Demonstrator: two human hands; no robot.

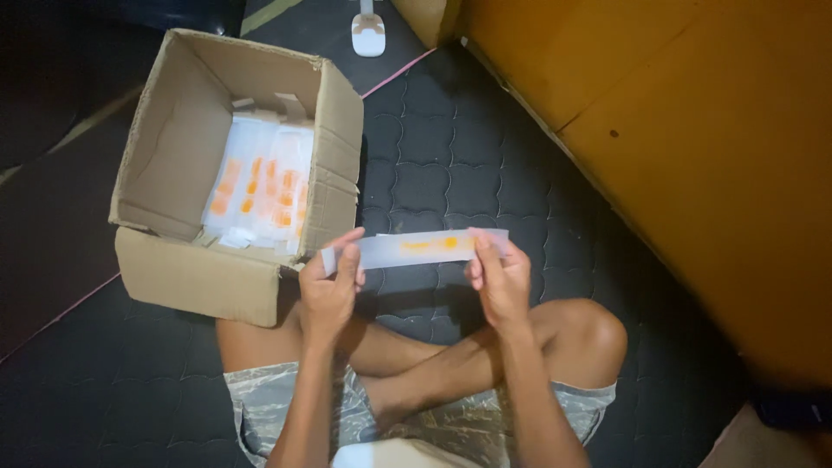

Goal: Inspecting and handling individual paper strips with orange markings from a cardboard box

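Translucent plastic, long and narrow, stretches between the person's two hands: a flat sleeve packet (414, 248) with an orange mark near its middle, held level in front of the crossed legs and above the dark quilted mat (451, 165). The left hand (329, 290) pinches one end between thumb and fingers, and the right hand (500, 277) pinches the other end the same way, so the strip is pulled fairly flat, its face turned up, seemingly for a look.

Just beside the left hand sits an open cardboard box (182, 130), its flaps folded outward and its near wall close to the person's knee. Inside it lies a stack of similar clear packets (260, 186), laid flat side by side, each with orange patches; any print is too blurred to tell.

To the right, an orange-brown wooden panel (693, 130) rises along the edge of the mat. At the top, well apart from the hands, a small white object (368, 35) rests on the floor; what it is I cannot tell.
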